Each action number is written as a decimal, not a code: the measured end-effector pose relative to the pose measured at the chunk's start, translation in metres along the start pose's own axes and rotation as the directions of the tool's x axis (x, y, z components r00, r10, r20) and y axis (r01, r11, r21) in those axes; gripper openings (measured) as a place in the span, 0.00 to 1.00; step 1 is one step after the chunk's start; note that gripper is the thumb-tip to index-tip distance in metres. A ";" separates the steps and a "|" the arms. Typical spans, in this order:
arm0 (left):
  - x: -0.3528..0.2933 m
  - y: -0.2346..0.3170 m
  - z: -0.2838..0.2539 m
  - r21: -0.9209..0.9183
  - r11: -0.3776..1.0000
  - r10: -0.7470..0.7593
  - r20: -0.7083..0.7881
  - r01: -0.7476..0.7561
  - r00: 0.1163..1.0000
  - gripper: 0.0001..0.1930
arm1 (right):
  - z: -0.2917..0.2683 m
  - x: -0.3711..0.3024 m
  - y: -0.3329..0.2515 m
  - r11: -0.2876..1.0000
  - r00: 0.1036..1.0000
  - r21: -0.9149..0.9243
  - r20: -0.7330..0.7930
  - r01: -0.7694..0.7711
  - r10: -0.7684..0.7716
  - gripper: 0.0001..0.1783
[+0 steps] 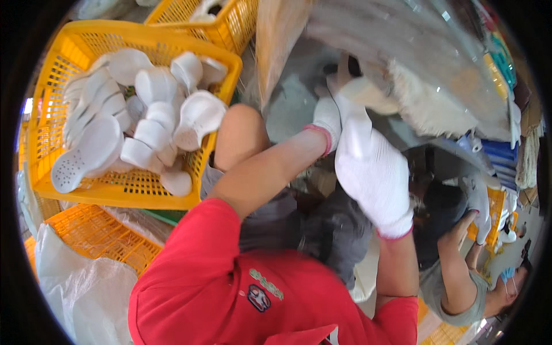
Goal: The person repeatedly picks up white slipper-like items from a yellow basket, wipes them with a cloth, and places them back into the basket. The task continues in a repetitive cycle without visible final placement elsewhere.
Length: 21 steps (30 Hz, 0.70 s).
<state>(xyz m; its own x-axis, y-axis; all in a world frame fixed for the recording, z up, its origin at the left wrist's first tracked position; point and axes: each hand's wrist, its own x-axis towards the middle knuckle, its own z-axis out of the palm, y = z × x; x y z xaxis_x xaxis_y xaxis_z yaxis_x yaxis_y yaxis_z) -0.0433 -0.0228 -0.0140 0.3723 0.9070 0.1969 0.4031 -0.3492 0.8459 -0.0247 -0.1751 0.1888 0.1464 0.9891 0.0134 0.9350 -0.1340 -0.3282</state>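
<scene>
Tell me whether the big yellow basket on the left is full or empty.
Mostly full: many white pieces lie heaped in the yellow basket, though bare latticework shows along its lower edge.

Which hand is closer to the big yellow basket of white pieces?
Left. The left hand is to the right of the yellow basket; the right hand is farther right.

White pieces (pixel 161 115) in yellow basket (pixel 115 199)
</scene>
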 end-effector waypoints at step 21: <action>-0.002 0.054 -0.021 -0.760 -0.080 -0.153 0.649 0.645 0.746 0.19 | 0.042 -0.102 0.075 0.878 0.945 0.460 -0.208 -0.131 0.251 0.21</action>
<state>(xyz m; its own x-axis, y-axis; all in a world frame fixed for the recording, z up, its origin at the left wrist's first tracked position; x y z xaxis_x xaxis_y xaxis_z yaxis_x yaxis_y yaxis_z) -0.0396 -0.0383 0.0411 0.7580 0.5769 -0.3043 -0.4278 0.7920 0.4356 0.0168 -0.2839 0.1234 0.4400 0.8890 0.1272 0.6532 -0.2196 -0.7246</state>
